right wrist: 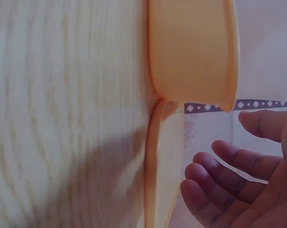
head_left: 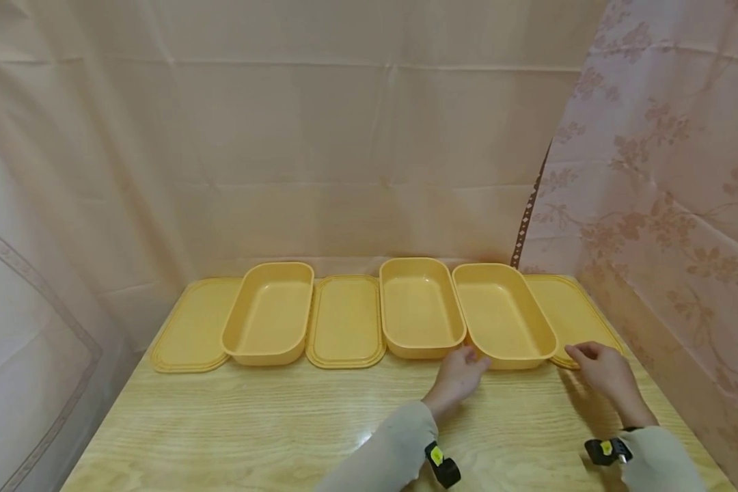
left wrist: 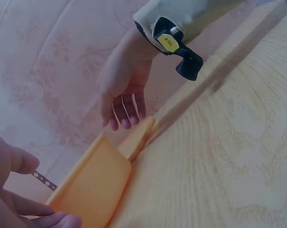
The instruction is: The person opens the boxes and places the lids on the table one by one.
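Three yellow boxes without covers stand in a row with three flat yellow lids. My left hand [head_left: 458,376] is at the near left corner of the rightmost box [head_left: 507,318], its fingertips right at the rim. In the left wrist view, the thumb is apart from the fingers [left wrist: 32,213] beside the box's wall [left wrist: 98,175]. My right hand [head_left: 605,376] hovers over the near edge of the right lid [head_left: 559,307], holding nothing. Its fingers [right wrist: 219,175] are spread and loosely bent in the right wrist view, beside that lid [right wrist: 162,171] and the box [right wrist: 190,52].
Further left are the middle box [head_left: 421,307], the middle lid [head_left: 346,321], the left box [head_left: 273,311] and the left lid [head_left: 199,324]. All rest along the back of the wooden table [head_left: 252,430]. A beige cloth [head_left: 283,137] hangs behind; a flowered cloth [head_left: 670,171] hangs at the right.
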Action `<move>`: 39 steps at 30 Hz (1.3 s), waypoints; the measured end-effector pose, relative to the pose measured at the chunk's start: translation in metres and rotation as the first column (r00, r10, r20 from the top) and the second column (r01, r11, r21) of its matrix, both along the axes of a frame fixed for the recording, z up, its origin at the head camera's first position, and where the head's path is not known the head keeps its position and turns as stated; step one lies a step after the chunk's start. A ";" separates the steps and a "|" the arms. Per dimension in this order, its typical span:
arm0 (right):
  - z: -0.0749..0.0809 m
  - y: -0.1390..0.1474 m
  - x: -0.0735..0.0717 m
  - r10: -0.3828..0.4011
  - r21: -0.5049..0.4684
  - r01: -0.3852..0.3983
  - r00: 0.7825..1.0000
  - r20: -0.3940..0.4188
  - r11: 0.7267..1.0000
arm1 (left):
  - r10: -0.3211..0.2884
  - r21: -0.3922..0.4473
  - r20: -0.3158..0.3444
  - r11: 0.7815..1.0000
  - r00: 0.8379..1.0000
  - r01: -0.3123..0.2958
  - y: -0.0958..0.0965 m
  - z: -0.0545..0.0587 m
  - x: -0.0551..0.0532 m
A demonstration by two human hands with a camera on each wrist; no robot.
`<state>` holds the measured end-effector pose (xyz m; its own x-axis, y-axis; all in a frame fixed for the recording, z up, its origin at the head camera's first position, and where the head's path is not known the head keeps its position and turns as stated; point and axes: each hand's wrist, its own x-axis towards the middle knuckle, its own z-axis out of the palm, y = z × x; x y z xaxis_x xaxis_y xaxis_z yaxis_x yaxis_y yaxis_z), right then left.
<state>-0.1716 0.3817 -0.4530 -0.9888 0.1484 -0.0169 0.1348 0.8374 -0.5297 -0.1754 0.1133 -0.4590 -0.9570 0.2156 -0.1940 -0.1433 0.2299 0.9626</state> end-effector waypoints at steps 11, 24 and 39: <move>0.010 -0.010 0.001 0.018 0.015 -0.018 0.999 -0.049 1.000 | -0.056 -0.054 -0.047 0.997 0.997 0.054 -0.007 0.018 0.005; 0.020 -0.020 0.001 0.025 0.000 -0.025 0.996 -0.089 1.000 | -0.078 -0.083 -0.136 0.994 0.988 0.067 -0.018 0.031 0.004; 0.021 -0.035 0.003 0.039 -0.016 -0.042 0.983 -0.179 0.999 | -0.021 -0.144 -0.227 0.989 0.974 -0.013 -0.028 0.037 0.003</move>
